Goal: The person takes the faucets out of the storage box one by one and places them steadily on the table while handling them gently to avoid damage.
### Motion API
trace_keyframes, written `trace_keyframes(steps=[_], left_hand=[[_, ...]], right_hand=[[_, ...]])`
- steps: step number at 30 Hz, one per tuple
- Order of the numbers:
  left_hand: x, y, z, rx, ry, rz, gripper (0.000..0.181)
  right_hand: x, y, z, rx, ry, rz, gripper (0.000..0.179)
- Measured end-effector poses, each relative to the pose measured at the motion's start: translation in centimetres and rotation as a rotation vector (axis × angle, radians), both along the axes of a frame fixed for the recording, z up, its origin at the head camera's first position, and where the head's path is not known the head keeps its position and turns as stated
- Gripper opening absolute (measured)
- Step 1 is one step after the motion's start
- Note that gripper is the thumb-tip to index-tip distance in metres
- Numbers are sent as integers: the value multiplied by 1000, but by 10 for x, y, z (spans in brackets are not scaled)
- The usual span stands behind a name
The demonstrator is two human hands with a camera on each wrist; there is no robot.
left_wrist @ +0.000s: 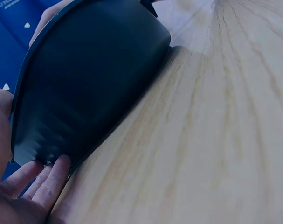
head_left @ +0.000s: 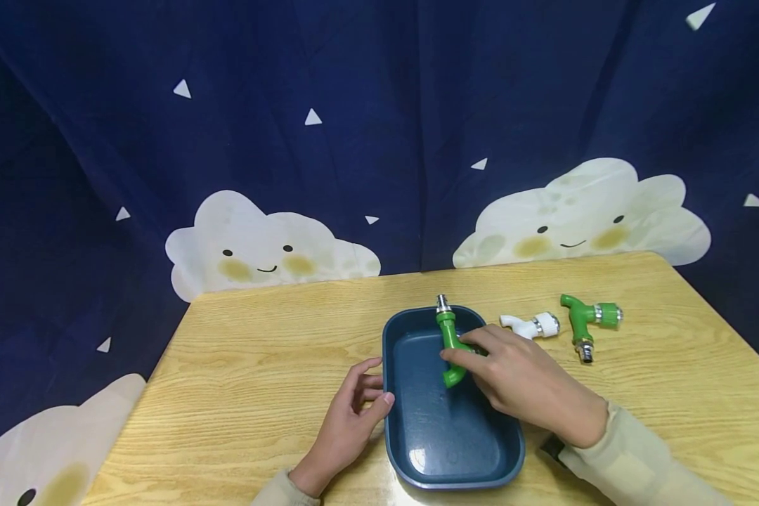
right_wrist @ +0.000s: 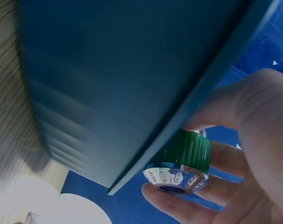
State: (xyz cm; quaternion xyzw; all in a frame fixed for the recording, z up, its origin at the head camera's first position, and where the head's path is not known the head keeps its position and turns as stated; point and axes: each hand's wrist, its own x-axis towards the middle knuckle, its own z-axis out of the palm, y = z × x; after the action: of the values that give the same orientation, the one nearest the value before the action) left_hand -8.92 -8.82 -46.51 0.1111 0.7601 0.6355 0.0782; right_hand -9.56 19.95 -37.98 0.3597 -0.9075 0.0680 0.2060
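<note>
My right hand (head_left: 512, 369) grips a green plastic tap (head_left: 450, 341) over a dark blue tray (head_left: 455, 467). The tap's silver threaded end points away from me and its curved spout toward me. In the right wrist view, my thumb and fingers surround its ribbed green knob (right_wrist: 185, 154) with a silver cap, just beyond the tray's rim. My left hand (head_left: 351, 418) holds the tray's left side, thumb at the rim. In the left wrist view, the fingers (left_wrist: 50, 182) rest against the tray's outer wall (left_wrist: 94, 79).
Right of the tray, a white tap (head_left: 531, 326) lies partly behind my right hand. Another green tap (head_left: 585, 320) with a silver end lies farther right on the wooden table (head_left: 259, 365). A dark blue curtain (head_left: 354, 56) with clouds hangs behind the table.
</note>
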Motion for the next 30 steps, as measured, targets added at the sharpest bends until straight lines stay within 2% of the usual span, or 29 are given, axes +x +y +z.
trace_keyframes(steps=[22, 30], left_hand=[[0, 0, 0, -1, -5, 1, 55], [-1, 0, 0, 1, -12, -1, 55]], right_hand=[[0, 2, 3, -28, -48, 7, 47], [0, 4, 4, -39, -28, -3, 47]])
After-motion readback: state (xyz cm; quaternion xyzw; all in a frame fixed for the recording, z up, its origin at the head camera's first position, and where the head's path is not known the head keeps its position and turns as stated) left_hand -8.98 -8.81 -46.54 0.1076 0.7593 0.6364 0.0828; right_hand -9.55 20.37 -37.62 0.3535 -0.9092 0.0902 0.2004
